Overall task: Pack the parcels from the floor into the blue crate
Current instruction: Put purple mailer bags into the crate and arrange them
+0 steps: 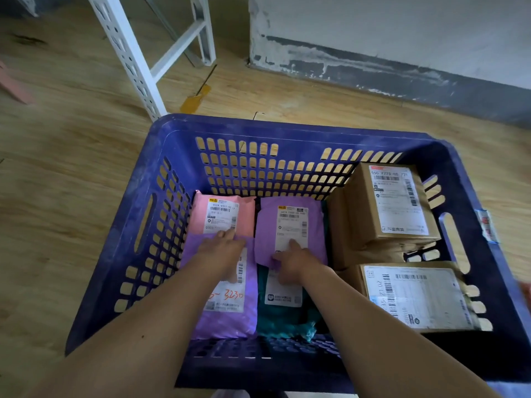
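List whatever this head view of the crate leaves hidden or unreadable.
Head view only:
- Near purple mailer: the start of its red handwritten number is hidden under the left arm.
- Teal mailer: the top of its label is covered by the right hand.
- Right hand: whether it grips or just presses the far purple mailer is unclear.
- Label small print: too small and blurred.
- Reddish thing: cut off by the right edge.

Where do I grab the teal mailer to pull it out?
Probably pinch the teal mailer at its crumpled near end, from above on the near side: it lies free, while the far end sits under the far purple mailer and the right hand.
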Available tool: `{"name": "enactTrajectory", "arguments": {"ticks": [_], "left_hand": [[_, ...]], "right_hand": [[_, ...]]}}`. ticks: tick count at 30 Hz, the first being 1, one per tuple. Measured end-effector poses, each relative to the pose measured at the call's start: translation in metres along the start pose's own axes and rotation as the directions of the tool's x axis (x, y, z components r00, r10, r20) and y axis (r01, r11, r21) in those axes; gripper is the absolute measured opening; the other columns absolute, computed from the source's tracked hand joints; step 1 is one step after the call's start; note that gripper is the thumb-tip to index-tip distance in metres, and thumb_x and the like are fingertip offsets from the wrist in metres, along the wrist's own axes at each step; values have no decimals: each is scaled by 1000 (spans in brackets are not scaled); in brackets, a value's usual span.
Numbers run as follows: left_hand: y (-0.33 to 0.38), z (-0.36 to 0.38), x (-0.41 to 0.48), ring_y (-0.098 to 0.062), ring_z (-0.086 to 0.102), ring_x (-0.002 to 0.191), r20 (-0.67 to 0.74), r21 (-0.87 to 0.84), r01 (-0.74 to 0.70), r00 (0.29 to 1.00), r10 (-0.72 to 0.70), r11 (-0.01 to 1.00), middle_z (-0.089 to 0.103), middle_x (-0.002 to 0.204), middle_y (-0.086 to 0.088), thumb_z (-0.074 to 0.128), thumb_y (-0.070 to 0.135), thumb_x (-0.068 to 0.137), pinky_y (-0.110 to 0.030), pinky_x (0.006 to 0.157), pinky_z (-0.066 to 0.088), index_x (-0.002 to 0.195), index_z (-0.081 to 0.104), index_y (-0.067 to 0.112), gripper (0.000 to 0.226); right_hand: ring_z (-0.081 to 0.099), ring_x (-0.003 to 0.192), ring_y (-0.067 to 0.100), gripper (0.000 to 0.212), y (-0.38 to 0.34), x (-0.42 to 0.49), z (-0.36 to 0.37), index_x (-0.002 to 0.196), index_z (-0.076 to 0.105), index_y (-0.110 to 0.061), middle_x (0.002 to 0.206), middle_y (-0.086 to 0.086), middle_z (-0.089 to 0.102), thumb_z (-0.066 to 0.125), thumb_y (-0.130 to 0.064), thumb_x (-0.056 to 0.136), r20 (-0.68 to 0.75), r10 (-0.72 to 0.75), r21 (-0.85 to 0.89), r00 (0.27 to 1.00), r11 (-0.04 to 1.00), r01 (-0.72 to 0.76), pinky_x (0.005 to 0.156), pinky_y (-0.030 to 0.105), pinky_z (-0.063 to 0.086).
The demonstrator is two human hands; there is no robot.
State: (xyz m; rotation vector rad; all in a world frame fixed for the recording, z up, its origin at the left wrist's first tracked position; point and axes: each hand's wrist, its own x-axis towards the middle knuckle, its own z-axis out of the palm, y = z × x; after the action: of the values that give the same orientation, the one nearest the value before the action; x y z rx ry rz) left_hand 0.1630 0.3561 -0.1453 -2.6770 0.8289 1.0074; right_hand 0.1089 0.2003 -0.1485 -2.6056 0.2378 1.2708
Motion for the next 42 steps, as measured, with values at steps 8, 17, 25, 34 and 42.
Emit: {"name": "enactTrajectory", "arguments": {"ticks": [8, 17, 25, 34, 42], "left_hand": [[13, -30, -13, -28, 26, 137, -117, -215, -18, 993, -8, 976, 26, 149, -7, 63, 23, 85, -43, 106, 34, 148, 21, 19, 76], [63, -88, -45, -26, 43, 127, -374, -348, -89, 926, -51, 933, 43, 139, -8, 60, 23, 88, -40, 100, 41, 140, 36, 16, 58], [151, -135, -98, -21, 50, 119, -479, -276, -286, 869, 127, 918, 43, 138, 0, 57, 26, 90, -36, 92, 46, 132, 48, 25, 43], [257, -170, -165, -22, 57, 104, -540, -130, -542, 741, 399, 830, 49, 131, 0, 58, 26, 88, -33, 83, 45, 123, 54, 26, 35], [318, -179, -221, -20, 52, 113, -488, 13, -638, 669, 561, 770, 44, 134, 2, 58, 30, 88, -37, 91, 47, 131, 47, 28, 44]], "right_hand": [[41, 130, 29, 50, -3, -34, -37, 139, 44, -25, 146, 9, 33, 54, -19, 90, -250, -20, 190, 968, 979, 69, 105, 35, 41], [55, 108, 23, 34, 23, -130, -67, 115, 63, -21, 122, 4, 57, 50, -9, 86, -652, 107, 341, 751, 925, 164, 79, 26, 43], [57, 103, 21, 33, 81, -240, -63, 116, 64, -23, 119, 3, 60, 51, -10, 88, -724, 271, 448, 634, 884, 134, 69, 22, 40], [62, 97, 21, 33, 154, -359, -30, 104, 69, -23, 109, -1, 68, 52, -7, 81, -709, 508, 578, 489, 816, -9, 83, 27, 49], [62, 97, 20, 29, 218, -433, 14, 99, 71, -18, 100, -3, 67, 56, -1, 81, -665, 647, 696, 373, 718, -6, 90, 32, 49]]}}
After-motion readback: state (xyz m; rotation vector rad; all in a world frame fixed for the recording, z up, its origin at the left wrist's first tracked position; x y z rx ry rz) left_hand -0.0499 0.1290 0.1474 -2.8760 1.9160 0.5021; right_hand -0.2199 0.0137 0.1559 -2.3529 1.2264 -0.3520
